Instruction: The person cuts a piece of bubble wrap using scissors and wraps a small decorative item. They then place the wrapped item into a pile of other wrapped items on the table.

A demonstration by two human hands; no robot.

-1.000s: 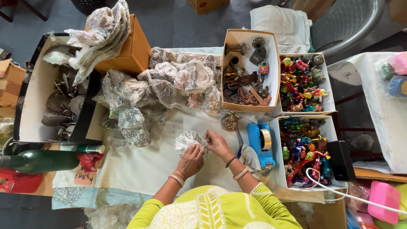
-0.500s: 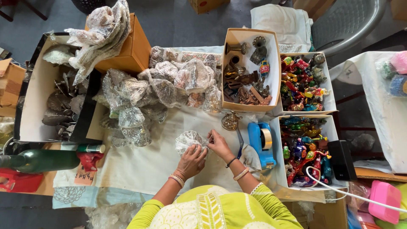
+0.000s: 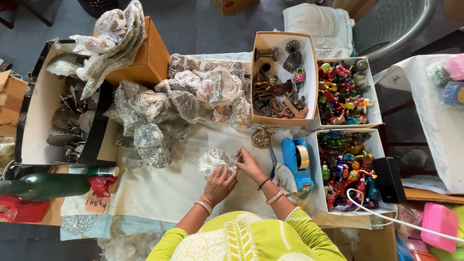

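Both hands were down on the white cloth [image 3: 159, 193], and the left hand [image 3: 220, 183] had its fingers closed over the near side of a small bubble-wrapped bundle [image 3: 215, 160] — the right hand [image 3: 250, 166] pinched its right edge, fingertips together on the wrap. The bundle sat at the middle of the cloth, just in front of the person. Just right of it lay a blue tape dispenser [image 3: 297, 162], with a round brass piece [image 3: 261, 138] beyond. Further out — a heap of wrapped bundles [image 3: 179, 104], then an open box of brass figures [image 3: 280, 82].
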